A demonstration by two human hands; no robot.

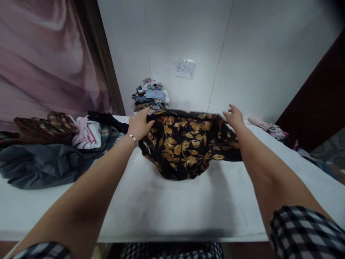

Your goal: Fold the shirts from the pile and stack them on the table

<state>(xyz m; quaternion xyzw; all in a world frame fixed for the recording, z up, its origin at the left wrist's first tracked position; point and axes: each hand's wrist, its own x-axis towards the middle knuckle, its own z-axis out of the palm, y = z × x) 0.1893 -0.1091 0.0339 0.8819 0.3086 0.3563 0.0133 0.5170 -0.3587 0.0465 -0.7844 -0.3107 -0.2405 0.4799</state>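
One dark flowered shirt [184, 144] spreads between the hands above the middle of a white table [172, 212]. The left hand [138, 125] holds its left end, thumb spread; the right hand [234, 118] is at its right end, fingers apart, its grip impossible to tell. A clothes pile [151, 95] stands far left.
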